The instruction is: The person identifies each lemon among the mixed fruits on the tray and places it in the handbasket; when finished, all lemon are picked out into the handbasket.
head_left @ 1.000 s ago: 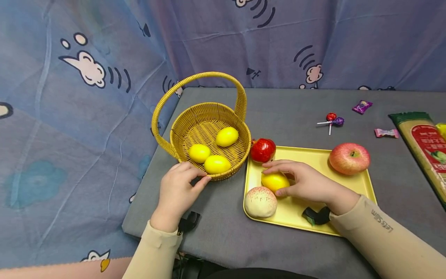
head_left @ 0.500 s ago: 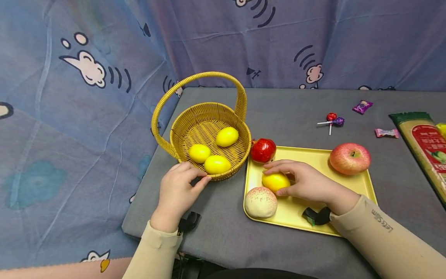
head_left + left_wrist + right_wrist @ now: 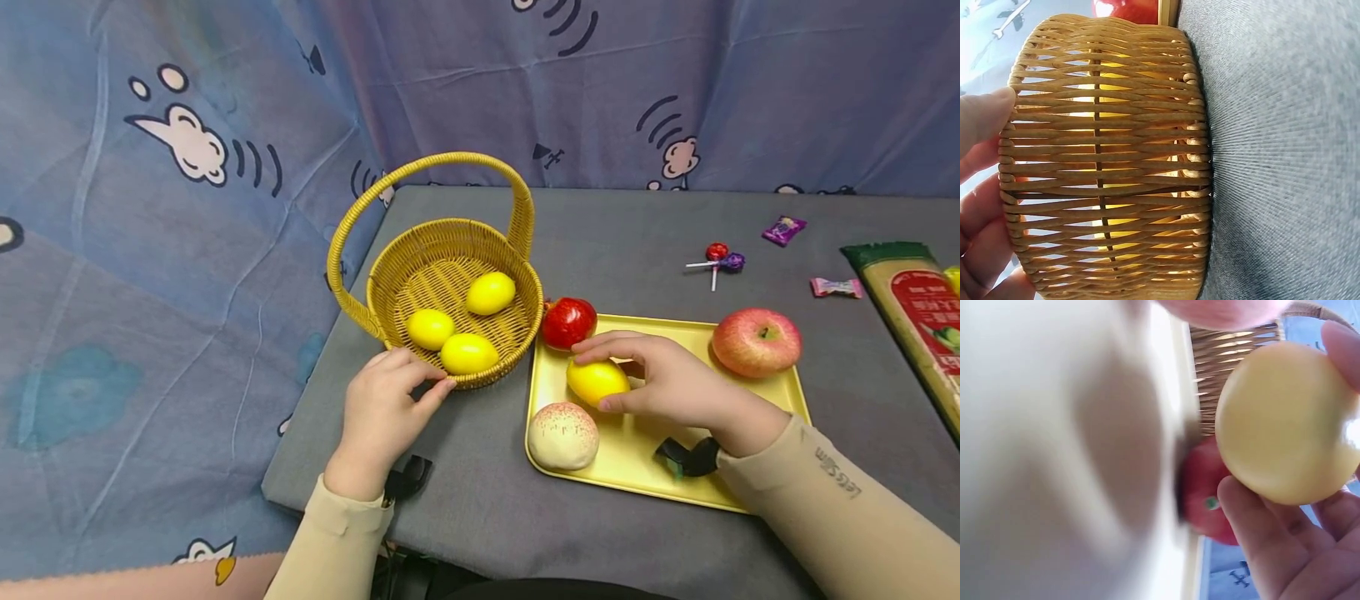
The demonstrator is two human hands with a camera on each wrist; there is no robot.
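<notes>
My left hand [image 3: 390, 408] pinches the near rim of a yellow woven basket [image 3: 442, 242], thumb outside in the left wrist view. Three lemons [image 3: 468, 354] lie on the basket's floor. Over the left part of a yellow tray [image 3: 637, 479], my right hand [image 3: 660, 379] holds another lemon [image 3: 597, 382] between thumb and fingers. The right wrist view shows that lemon [image 3: 1285, 422] large, with a gap between it and the tray surface. A red pomegranate [image 3: 568, 322] sits at the tray's back left corner, and a pale peach [image 3: 564, 436] at its front left.
A large apple [image 3: 756, 342] sits at the tray's back right. Beyond it lie two lollipops [image 3: 723, 260], a purple candy [image 3: 784, 230] and a pink candy [image 3: 836, 287]. A green and tan packet [image 3: 911, 308] lies at the right. A patterned blue curtain [image 3: 525, 100] hangs behind the table.
The right hand has drawn the lemon slightly up and to the right, away from the peach. The left hand stays at the basket rim. The head view has shifted slightly.
</notes>
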